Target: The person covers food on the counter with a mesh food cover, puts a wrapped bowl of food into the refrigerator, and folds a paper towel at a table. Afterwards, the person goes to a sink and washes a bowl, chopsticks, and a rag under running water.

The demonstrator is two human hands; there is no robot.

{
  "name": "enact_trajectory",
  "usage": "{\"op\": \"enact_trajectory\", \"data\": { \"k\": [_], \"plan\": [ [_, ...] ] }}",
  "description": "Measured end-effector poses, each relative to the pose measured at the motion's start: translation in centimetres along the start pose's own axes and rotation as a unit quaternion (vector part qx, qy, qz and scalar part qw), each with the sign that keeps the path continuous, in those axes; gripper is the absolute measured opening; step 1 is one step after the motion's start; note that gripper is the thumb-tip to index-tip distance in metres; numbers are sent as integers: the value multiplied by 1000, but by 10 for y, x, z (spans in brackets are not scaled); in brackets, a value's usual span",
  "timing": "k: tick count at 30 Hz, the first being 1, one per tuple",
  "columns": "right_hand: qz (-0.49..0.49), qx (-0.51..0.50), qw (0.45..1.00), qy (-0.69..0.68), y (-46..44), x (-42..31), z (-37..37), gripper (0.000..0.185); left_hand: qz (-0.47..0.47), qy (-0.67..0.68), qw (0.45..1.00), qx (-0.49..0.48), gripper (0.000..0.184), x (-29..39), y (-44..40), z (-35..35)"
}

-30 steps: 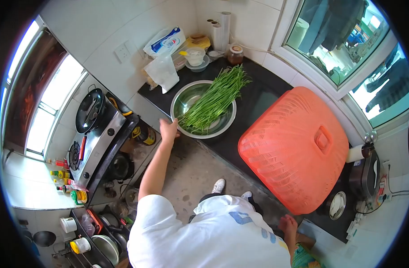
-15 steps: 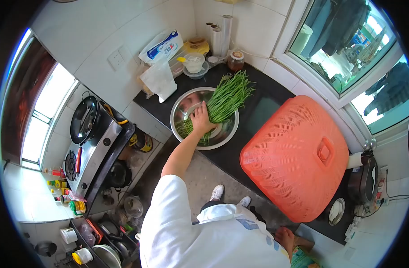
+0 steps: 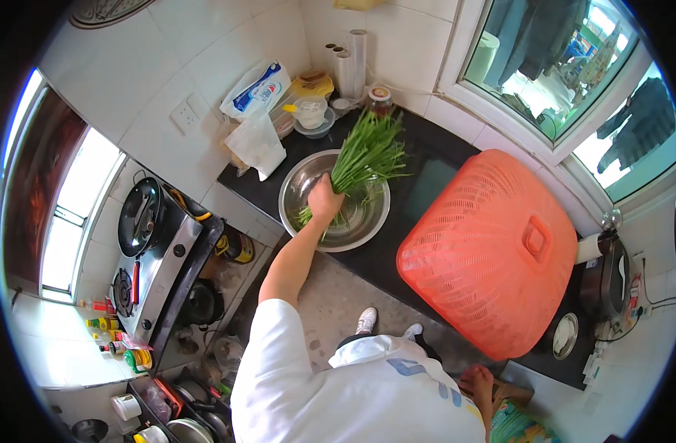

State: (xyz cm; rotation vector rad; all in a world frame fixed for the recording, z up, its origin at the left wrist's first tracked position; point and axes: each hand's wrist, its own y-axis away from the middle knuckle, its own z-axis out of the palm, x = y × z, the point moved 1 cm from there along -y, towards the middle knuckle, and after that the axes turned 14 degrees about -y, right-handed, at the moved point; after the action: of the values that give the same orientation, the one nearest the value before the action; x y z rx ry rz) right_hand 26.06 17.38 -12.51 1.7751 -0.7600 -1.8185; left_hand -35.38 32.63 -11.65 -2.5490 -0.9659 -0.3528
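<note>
My left hand (image 3: 325, 201) is closed round the stem end of a bunch of long green chives (image 3: 371, 151). The bunch slants up and to the right, its leafy tips reaching past the rim over the black counter. Under it stands a wide steel bowl (image 3: 288, 221), with some loose green pieces inside. My right hand (image 3: 478, 382) hangs low at my right side, beside a brown box-like thing (image 3: 511, 395). Its fingers look loosely bent and apart, and nothing shows in them.
A large red mesh food cover (image 3: 485, 258) takes up the counter's right part. Behind the bowl are plastic tubs (image 3: 312, 114), a white bag (image 3: 257, 144), a lidded jar (image 3: 379, 101) and upright rolls (image 3: 358, 59). A stove with a wok (image 3: 139, 214) stands at left.
My left hand has gone from lying spread on the chives to gripping their stem end. The bunch is gathered and lifted somewhat, swung more upright. The view has shifted slightly.
</note>
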Motion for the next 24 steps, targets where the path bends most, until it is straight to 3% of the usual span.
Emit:
{"op": "enact_trajectory", "data": {
  "k": [5, 9, 18, 20, 22, 23, 24],
  "plan": [
    [8, -4, 1000, 29, -1, -1, 4, 31, -37, 82, 996, 9, 50, 2, -10, -48],
    [7, -14, 999, 34, -1, -1, 9, 31, -27, 115, 993, 22, 43, -1, -10, -67],
    [-1, -24, 999, 24, 3, 21, 0, 29, -54, -48, 992, -105, 47, -12, 1, -7],
    [-2, -1, 1000, 10, 22, 11, 15, 25, -63, -92, 977, -181, 68, -7, 7, 2],
    [-92, -30, 995, 38, 24, 8, 18, 24, -44, -162, 967, -194, 77, 5, 15, 4],
    [-139, -44, 988, 52, 24, 5, 20, 24, -48, -141, 959, -241, 92, 8, 14, 2],
    [-151, -37, 987, 52, 29, -9, 29, 23, -44, -142, 963, -223, 95, 11, 15, 0]
  ]
}}
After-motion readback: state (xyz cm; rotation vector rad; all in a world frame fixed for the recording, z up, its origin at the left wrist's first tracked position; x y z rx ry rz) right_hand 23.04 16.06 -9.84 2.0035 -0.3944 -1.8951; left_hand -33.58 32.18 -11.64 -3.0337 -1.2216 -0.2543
